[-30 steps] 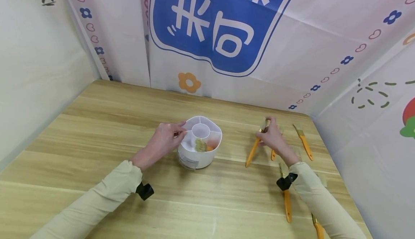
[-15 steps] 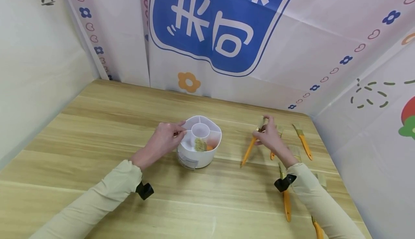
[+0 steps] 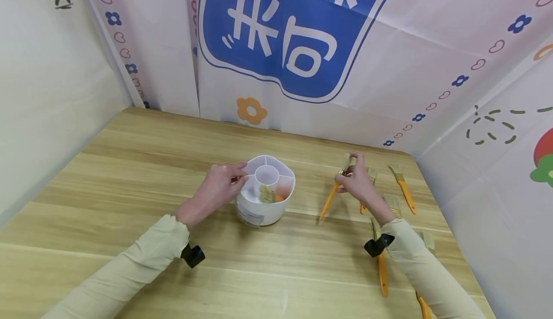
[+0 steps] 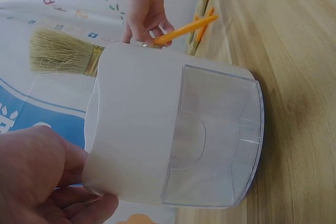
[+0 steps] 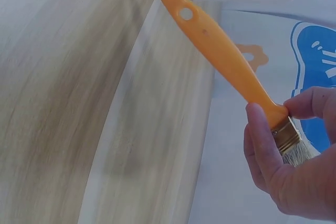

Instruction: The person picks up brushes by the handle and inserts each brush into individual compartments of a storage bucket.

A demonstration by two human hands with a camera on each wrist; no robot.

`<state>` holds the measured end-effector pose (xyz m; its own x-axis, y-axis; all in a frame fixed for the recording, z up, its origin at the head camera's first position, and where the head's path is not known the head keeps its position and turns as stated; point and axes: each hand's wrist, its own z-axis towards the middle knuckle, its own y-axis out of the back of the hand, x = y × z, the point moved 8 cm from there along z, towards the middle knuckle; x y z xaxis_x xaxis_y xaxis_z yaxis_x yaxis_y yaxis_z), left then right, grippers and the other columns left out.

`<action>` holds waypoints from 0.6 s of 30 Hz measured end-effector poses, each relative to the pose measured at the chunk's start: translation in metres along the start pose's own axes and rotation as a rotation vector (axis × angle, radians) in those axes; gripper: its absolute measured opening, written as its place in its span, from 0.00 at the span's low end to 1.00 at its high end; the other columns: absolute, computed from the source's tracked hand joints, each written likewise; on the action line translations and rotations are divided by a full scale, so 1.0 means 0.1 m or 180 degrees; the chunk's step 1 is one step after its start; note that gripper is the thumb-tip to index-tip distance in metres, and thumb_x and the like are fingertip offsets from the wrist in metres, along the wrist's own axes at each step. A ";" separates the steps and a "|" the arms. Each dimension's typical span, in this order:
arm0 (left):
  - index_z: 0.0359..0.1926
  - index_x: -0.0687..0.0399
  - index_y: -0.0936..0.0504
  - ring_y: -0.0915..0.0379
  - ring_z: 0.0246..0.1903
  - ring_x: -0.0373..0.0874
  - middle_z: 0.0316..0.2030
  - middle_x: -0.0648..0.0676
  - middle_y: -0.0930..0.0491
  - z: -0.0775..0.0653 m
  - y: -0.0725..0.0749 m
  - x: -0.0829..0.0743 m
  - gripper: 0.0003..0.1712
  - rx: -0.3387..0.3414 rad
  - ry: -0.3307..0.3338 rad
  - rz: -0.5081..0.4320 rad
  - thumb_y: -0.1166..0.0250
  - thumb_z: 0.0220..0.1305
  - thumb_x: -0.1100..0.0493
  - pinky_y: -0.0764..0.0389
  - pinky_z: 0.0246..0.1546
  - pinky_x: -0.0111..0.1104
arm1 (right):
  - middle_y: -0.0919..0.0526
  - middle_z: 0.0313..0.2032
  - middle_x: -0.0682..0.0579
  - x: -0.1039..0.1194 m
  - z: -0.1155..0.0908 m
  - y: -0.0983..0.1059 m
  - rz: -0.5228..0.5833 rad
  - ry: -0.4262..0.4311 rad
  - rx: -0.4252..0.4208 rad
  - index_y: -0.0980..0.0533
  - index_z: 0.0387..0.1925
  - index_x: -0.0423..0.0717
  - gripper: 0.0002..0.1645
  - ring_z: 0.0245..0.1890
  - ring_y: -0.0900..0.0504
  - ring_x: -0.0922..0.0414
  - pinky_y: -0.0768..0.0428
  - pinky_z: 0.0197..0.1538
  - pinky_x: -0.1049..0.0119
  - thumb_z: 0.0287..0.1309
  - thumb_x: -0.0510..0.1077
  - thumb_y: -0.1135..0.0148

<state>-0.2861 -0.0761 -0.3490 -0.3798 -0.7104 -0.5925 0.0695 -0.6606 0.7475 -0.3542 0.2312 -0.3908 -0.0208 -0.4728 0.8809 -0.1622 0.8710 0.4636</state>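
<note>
A white round organizer (image 3: 272, 213) with compartments and a clear front drawer (image 4: 215, 137) stands mid-table. My left hand (image 3: 222, 183) pinches its rim on the left side. Inside the organizer stands a paintbrush, its pale bristles (image 4: 60, 53) rising above the rim and part of its orange handle (image 3: 279, 197) showing in a compartment. To the right, my right hand (image 3: 357, 178) holds another paintbrush (image 5: 226, 56) by its metal collar, bristles up and orange handle slanting down to the left. The fingers partly cover that brush's bristles.
Several more paintbrushes lie on the right side of the wooden table (image 3: 129, 175), among them one far right (image 3: 405, 191) and one under the right forearm (image 3: 382, 271). A printed backdrop (image 3: 367, 93) rises behind the table, with white walls on both sides.
The right hand has moved a little left with its paintbrush, and the handle end has swung left. The left hand and the organizer stay in place.
</note>
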 end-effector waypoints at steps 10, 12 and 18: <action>0.35 0.65 0.14 0.16 0.32 0.52 0.52 0.64 0.23 0.00 0.00 -0.01 0.10 0.0011 -0.0005 0.0019 0.41 0.60 0.65 0.32 0.17 0.22 | 0.30 0.40 0.42 0.09 -0.02 -0.05 0.0119 0.0012 -0.0066 0.61 0.68 0.47 0.47 0.32 0.20 0.57 0.14 0.36 0.57 0.53 0.32 0.47; 0.35 0.65 0.14 0.17 0.30 0.51 0.52 0.64 0.23 0.00 0.00 -0.01 0.10 0.0018 0.0008 0.0024 0.42 0.60 0.65 0.33 0.16 0.22 | 0.30 0.40 0.42 0.11 -0.02 -0.05 0.0140 0.0020 -0.0081 0.61 0.68 0.47 0.47 0.32 0.20 0.57 0.15 0.37 0.55 0.53 0.32 0.47; 0.36 0.65 0.14 0.19 0.25 0.47 0.53 0.64 0.23 0.00 -0.01 0.00 0.10 0.0041 0.0029 0.0031 0.42 0.61 0.65 0.35 0.15 0.22 | 0.30 0.40 0.43 0.15 -0.05 -0.06 0.0160 0.0029 -0.0090 0.61 0.67 0.50 0.46 0.35 0.21 0.55 0.15 0.41 0.53 0.55 0.33 0.46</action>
<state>-0.2861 -0.0756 -0.3494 -0.3708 -0.7190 -0.5878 0.0613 -0.6505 0.7570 -0.3483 0.2197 -0.3798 -0.0192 -0.4273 0.9039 -0.1332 0.8971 0.4213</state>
